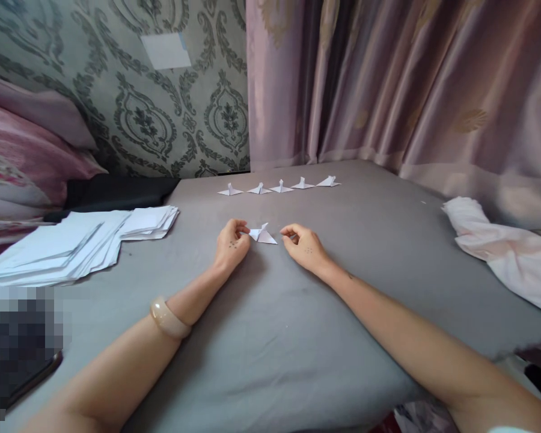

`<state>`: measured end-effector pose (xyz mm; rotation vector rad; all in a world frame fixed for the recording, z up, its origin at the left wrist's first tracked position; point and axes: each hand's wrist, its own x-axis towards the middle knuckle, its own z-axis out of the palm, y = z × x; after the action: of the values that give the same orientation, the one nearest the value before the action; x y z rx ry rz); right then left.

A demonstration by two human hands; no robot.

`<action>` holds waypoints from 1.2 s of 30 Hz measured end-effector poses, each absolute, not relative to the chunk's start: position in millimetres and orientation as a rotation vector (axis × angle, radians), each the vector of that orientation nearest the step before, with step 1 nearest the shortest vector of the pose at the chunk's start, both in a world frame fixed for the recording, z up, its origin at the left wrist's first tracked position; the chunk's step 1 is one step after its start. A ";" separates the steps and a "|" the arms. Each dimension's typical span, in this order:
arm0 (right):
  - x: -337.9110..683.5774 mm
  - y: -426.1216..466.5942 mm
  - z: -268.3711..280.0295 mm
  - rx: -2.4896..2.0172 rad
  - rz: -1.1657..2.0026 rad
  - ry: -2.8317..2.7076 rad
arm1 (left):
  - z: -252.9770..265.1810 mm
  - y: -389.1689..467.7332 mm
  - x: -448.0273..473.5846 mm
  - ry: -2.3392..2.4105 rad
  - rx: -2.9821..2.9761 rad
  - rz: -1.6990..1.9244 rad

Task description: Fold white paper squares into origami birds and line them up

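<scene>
A white folded paper crane (264, 235) is in the middle of the grey cloth, its wings spread. My left hand (232, 245) pinches the crane's left wing tip between thumb and fingers. Just past the other wing tip is my right hand (305, 245), a small gap away from the paper. Its fingers are curved, with thumb and forefinger a little apart and nothing between them. Farther back stand several finished paper cranes (281, 186) in a row, wings outspread.
Stacked white paper sheets (72, 243) lie at left, beside folded black fabric (117, 191). A blurred dark object (18, 349) is at the lower left. Crumpled pale pink cloth (500, 252) lies at right. Pink curtains (365, 78) hang behind the grey-covered surface (297, 337).
</scene>
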<state>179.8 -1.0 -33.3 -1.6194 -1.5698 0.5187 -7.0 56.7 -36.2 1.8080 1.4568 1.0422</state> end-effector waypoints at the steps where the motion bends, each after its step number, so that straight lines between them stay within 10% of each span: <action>1: 177.7 -1.3 -32.4 -1.625 0.479 -1.614 | -36.2 59.5 -9.8 1.478 1.866 1.018; 22: 117.9 19.4 -22.2 -2.135 0.113 -1.835 | -35.7 61.0 -11.0 1.516 2.261 0.733; 36: 281.6 86.8 -8.9 -2.476 0.042 -1.215 | -41.5 62.3 -9.9 1.465 2.279 0.776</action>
<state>281.6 86.8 -8.9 -2.4763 -1.2154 0.0418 -9.9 62.3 -41.5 2.2785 1.4649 0.7760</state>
